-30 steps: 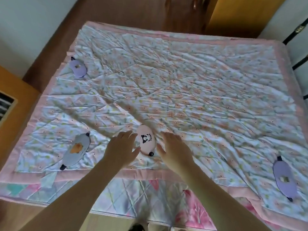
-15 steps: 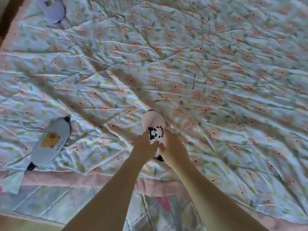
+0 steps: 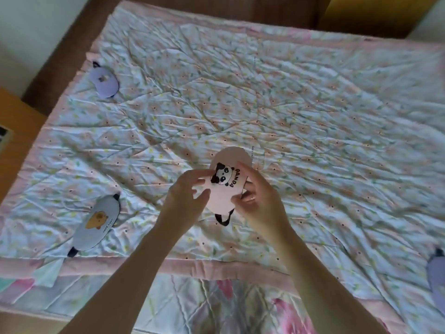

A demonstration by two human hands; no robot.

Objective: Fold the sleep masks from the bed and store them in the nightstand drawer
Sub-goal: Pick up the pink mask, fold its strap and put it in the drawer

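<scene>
- pink sleep mask [image 3: 227, 180] centre frame, held up above the quilt [image 3: 313, 116]: panda print, "PANDA" text, black strap [image 3: 224, 218] dangling below
- left hand [image 3: 185, 201] pinches its left edge
- right hand [image 3: 261, 201] grips its right edge

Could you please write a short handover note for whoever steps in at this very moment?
Left hand and right hand both grip the pink panda mask, lifted off the quilt, not yet folded.
Lying flat on the quilt: blue mask near left, purple mask far left, another purple mask at the right edge.
Done: none stored.
Left: fold all four and put them in the drawer, which is out of view.
</scene>
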